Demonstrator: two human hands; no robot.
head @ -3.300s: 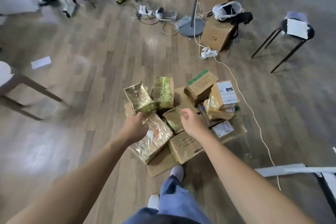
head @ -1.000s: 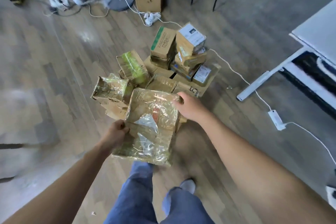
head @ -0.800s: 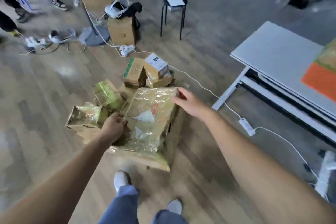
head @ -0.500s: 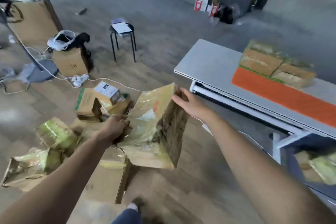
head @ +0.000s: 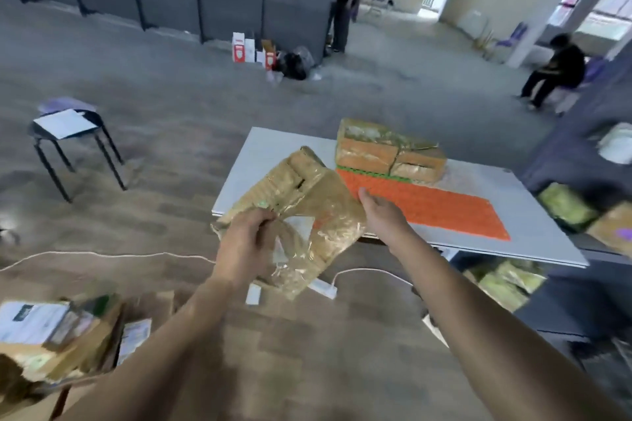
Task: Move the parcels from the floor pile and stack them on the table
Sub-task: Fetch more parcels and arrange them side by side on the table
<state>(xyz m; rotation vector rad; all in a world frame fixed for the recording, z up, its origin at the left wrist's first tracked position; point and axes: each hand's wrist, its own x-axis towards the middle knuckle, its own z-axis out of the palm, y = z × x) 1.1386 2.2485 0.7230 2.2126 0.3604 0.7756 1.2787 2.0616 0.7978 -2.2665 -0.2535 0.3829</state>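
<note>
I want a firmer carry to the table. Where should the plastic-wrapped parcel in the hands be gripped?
Probably by its two opposite side edges, palms pressing inward. The plastic-wrapped parcel is flat, wide and tilted; the left hand pinches its near corner, the right hand flanks its right edge. The film looks slippery, so clamp the cardboard edges.
</note>
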